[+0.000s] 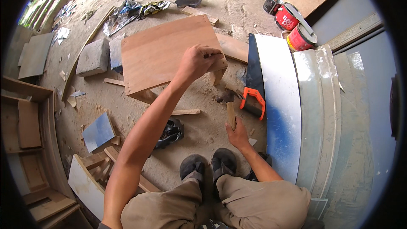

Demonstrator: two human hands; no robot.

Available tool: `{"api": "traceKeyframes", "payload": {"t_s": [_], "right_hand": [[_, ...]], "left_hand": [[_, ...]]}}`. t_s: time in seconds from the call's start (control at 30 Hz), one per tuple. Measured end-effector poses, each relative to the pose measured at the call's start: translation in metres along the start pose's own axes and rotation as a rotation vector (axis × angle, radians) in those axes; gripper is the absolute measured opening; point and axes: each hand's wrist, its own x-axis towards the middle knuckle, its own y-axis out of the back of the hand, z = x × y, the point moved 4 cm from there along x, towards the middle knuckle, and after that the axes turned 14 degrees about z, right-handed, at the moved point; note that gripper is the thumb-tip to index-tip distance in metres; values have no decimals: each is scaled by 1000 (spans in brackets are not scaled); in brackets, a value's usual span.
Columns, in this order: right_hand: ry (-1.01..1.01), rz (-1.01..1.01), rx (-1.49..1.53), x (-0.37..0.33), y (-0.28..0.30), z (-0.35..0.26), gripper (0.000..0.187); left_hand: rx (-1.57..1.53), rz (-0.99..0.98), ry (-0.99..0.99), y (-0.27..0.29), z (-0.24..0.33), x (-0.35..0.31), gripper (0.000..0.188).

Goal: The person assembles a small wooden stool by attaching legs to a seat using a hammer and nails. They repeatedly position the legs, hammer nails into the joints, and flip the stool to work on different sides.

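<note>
A wooden box point(159, 51) with a reddish-brown plywood top stands on the ground in front of me. Over its right corner is my left hand point(198, 62), fingers pinched together near the edge; whatever they hold, if anything, is too small to make out. My right hand point(238, 135) is wrapped round the wooden handle of a hammer point(230, 112), low to the right of the box, its dark head up. Just beyond the hammer lies a handsaw with an orange and black handle point(254, 105).
Glass panes point(311, 101) and a white and blue board point(277, 85) lean along the right. Paint cans point(302, 38) stand at the far right. Concrete blocks point(93, 57) sit left of the box. A wooden cabinet frame point(51, 135) and wood scraps point(100, 131) are on the left.
</note>
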Motion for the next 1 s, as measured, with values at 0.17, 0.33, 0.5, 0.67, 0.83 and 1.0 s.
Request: {"api": "traceKeyframes", "payload": {"t_s": [0.17,0.33,0.5,0.67,0.83,1.0], "right_hand": [[-213,-123,55,9,8,-1,44],[102,163,-31,31,39,-42,41],[142,189,196,59,95,-136,42],[223,131,158,57,116,-188,40],[332,105,31,59,114,-210,42],[566,170,39,62,112,-227,42]], "left_hand": [[-40,-27,53,0,-6,-3,18],[26,-16,-7,1,-10,-3,16],[-15,-44,21,-4,-6,-2,17],[22,-42,-39,-5,-3,-2,18],[12,-27,-26,-4,-5,-4,17],[-21,11,-65,-1,-5,-4,17]]}}
